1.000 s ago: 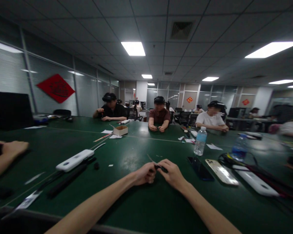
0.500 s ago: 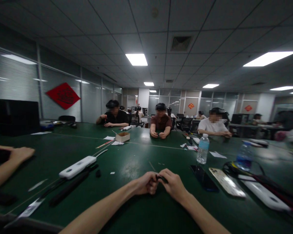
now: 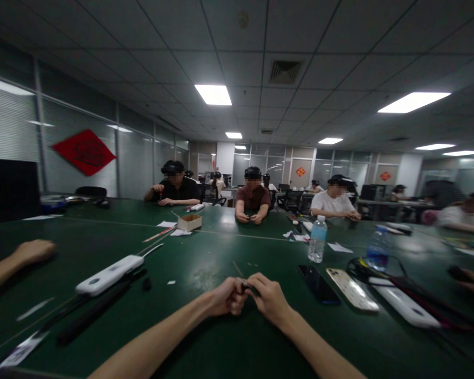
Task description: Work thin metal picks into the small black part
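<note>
My left hand [image 3: 226, 297] and my right hand [image 3: 270, 300] meet low in the middle of the green table, both pinching a small dark object [image 3: 249, 288]. Most of that object is hidden by my fingers. A thin rod [image 3: 237, 268] runs up and away from my fingertips. I cannot tell whether it touches the object. To the left of my hands lies a white elongated device [image 3: 108, 275] with a black stick [image 3: 95, 310] beside it. To the right are a black phone [image 3: 319, 284] and a gold phone [image 3: 352, 289].
A water bottle [image 3: 318, 239] stands ahead on the right, and a blue-tinted bottle [image 3: 378, 248] stands further right by tangled cables. Another person's forearm [image 3: 19, 260] rests at the left. A cardboard box [image 3: 189, 222] and papers sit on the far table, with seated people beyond.
My view has turned slightly, so the room and table shift left. My hands stay together on the small dark object, and the thin rod now angles differently from a second ago.
</note>
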A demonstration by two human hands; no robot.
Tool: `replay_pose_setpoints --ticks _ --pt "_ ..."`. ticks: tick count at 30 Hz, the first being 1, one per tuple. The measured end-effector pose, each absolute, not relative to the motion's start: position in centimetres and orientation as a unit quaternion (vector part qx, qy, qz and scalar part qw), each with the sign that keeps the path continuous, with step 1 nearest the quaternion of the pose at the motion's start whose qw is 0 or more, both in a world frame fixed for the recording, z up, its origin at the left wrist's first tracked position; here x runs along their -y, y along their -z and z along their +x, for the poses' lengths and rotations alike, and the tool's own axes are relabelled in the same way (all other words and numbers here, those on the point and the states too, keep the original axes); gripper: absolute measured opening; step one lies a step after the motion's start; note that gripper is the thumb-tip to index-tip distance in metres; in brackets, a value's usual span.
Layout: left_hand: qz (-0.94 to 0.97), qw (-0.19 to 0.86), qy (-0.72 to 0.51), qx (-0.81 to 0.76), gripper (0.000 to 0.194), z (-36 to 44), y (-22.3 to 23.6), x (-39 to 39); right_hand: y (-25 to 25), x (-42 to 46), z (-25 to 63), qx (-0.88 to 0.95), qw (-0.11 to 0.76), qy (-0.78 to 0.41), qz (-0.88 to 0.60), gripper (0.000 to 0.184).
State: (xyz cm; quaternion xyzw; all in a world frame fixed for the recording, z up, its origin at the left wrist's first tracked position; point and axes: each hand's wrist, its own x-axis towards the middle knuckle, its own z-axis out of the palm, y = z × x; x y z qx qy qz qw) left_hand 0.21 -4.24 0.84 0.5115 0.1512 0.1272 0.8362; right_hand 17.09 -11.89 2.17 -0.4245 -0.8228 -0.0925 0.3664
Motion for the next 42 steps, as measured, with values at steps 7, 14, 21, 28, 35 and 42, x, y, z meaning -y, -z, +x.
replay_pose_setpoints --ticks 7,14,21,28,35,42 --pt "0.495 0.848 -0.119 -0.148 0.007 0.17 -0.68 3.97 -2.15 11.96 17.10 0.815 0.369 0.098 -0.436 0.018" --pt "0.485 0.857 -0.108 -0.138 0.007 0.16 -0.59 3.67 -2.18 11.95 17.29 0.813 0.367 0.093 -0.443 0.017" --pt "0.484 0.858 -0.120 -0.128 0.011 0.23 -0.61 3.85 -1.79 11.77 17.12 0.809 0.398 0.062 -0.428 0.018" --pt "0.480 0.860 -0.108 -0.132 0.009 0.35 -0.72 3.81 -1.82 11.82 16.91 0.802 0.405 0.066 -0.434 0.017" --pt "0.483 0.857 -0.111 -0.139 0.009 0.23 -1.09 4.02 -1.83 12.02 16.92 0.797 0.365 0.111 -0.469 0.021" --pt "0.482 0.856 -0.121 -0.145 0.006 0.30 -1.03 4.09 -2.38 12.09 16.93 0.808 0.331 0.123 -0.472 0.022"
